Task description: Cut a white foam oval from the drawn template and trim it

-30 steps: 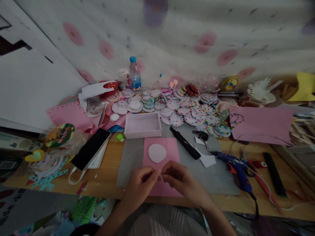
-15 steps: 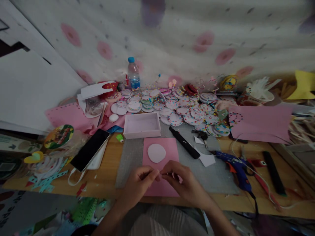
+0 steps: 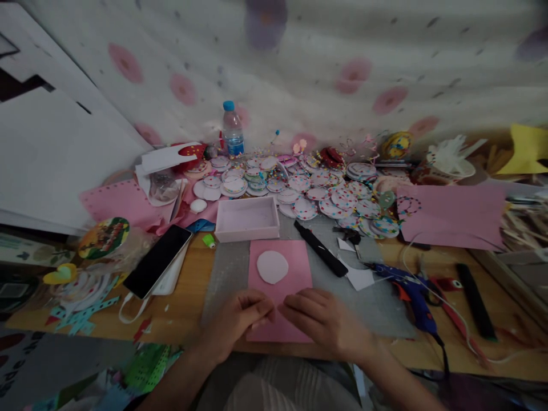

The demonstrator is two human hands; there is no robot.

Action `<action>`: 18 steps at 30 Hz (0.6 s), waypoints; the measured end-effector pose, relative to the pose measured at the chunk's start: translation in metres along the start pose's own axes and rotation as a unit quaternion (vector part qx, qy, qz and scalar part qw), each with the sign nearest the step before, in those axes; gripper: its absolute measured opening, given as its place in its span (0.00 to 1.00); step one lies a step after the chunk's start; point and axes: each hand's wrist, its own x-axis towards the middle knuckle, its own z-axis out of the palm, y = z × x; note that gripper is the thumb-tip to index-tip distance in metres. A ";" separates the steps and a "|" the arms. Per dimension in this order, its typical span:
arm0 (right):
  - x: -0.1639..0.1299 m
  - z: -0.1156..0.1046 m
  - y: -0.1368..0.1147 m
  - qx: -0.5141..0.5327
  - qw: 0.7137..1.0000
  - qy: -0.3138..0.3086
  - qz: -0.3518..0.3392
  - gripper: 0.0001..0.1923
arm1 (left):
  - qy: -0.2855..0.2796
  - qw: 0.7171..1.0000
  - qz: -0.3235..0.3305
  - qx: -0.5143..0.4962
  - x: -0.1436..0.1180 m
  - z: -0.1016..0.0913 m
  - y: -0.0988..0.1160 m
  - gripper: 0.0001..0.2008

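A sheet of pink paper (image 3: 299, 257) lies on the grey cutting mat (image 3: 226, 274), with a white paper circle (image 3: 273, 267) flat on its upper half. My left hand (image 3: 244, 317) is over the sheet's lower left, thumb and forefinger pinched. Opposite it, my right hand (image 3: 323, 319) has its fingers pressed together above the lower right. The fingertips face each other with a small gap. Anything held in either pinch is too small or hidden to make out. Just behind the sheet stands a shallow white box (image 3: 247, 220) with nothing visible inside.
Many decorated white discs (image 3: 299, 188) are heaped along the back, beside a water bottle (image 3: 232, 131). To the right lie a black pen-like tool (image 3: 320, 249), paper scraps (image 3: 360, 278) and a blue glue gun (image 3: 415, 294). A phone (image 3: 158, 261) rests on the left.
My hands have come slightly apart and lower, where before their fingertips nearly met. My right fingers are now closer together. The paper circle and pink sheet stay in place.
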 end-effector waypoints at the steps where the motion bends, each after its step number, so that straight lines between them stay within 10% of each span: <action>1: 0.000 -0.004 0.001 0.060 0.997 -0.022 0.033 0.13 | 0.004 0.999 0.029 0.044 -0.002 -0.001 0.003 0.18; 5: 0.003 -0.020 0.001 0.287 0.941 -0.071 0.164 0.13 | -0.031 0.972 0.107 0.206 -0.012 -0.003 0.022 0.17; 10: 0.008 -0.020 -0.005 0.292 0.914 -0.082 0.269 0.08 | -0.048 0.899 0.229 0.370 -0.025 0.002 0.041 0.14; 18: 0.006 0.006 -0.014 0.181 0.907 0.006 0.381 0.16 | 0.061 0.523 0.520 0.673 -0.026 0.002 0.042 0.09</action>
